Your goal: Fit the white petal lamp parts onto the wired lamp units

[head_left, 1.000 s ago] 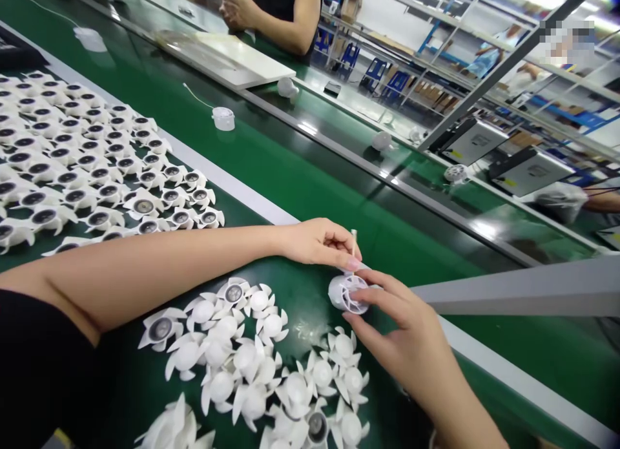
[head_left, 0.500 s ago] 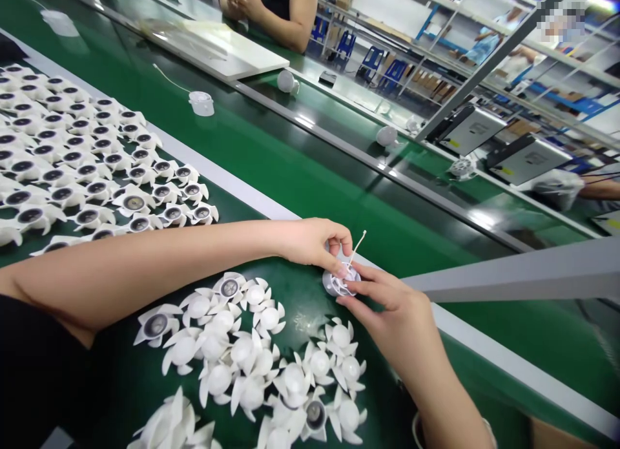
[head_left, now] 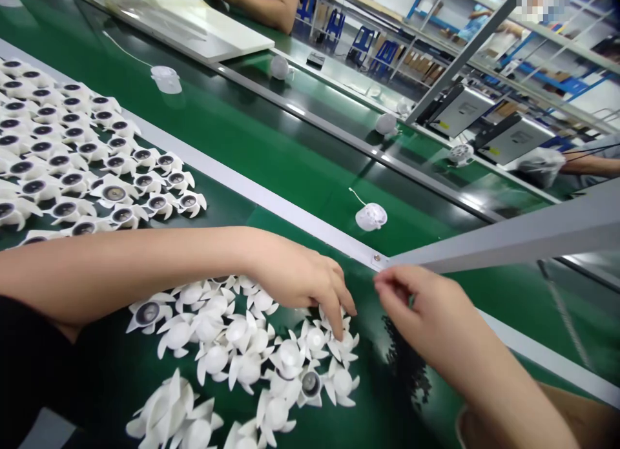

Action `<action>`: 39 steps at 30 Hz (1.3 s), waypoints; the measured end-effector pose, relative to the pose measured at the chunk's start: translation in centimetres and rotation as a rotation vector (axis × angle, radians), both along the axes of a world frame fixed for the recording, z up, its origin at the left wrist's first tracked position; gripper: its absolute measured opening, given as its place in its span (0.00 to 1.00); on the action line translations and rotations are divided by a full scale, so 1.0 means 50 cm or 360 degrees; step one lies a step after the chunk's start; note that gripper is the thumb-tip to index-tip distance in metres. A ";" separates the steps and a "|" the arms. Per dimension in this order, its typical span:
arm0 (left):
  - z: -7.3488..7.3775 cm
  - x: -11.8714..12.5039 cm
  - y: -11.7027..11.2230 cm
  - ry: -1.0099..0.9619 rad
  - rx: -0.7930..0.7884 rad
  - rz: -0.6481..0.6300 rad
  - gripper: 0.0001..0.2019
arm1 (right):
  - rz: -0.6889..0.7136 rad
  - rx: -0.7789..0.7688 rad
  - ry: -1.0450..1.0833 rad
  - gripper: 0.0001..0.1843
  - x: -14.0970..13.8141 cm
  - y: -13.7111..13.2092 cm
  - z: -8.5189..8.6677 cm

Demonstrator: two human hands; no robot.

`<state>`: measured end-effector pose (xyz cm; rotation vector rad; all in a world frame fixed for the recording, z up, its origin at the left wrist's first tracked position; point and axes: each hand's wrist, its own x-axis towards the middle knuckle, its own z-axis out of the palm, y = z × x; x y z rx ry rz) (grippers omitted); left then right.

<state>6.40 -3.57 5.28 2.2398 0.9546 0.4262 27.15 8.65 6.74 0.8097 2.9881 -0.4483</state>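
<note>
Where a green conveyor belt (head_left: 271, 152) runs beyond the pale rail (head_left: 290, 211), rows of fan wheels (head_left: 119, 194) cover the rail's near side, beside a loose heap (head_left: 247, 365), all overlapped past counting; most in the heap point domes upward, blades spread sideways. Just short of the rail, the left hand (head_left: 307, 282) droops fingers onto or just over one; whether it grasps cannot be told. The right hand (head_left: 421, 303) has thumb and fingertips pinched together. Past the rail stand three white housings (head_left: 167, 81); the closest housing (head_left: 371, 218) faces slots upward, short axis near upright, wire (head_left: 357, 195) trailing toward the rail's left end. Half a second ago, both hands held it on the near side.
</note>
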 end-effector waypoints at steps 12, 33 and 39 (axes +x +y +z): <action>-0.030 -0.022 0.016 0.0048 0.0086 0.0295 0.15 | 0.0179 -0.0162 -0.0894 0.12 0.010 -0.023 -0.005; -0.033 -0.076 0.033 0.0122 -0.0088 0.0632 0.26 | -0.0097 0.0266 -0.0991 0.10 -0.022 -0.076 0.001; -0.056 -0.076 0.041 -0.0008 0.0035 0.0585 0.19 | 0.0198 -0.0491 -0.0528 0.06 -0.033 -0.057 0.004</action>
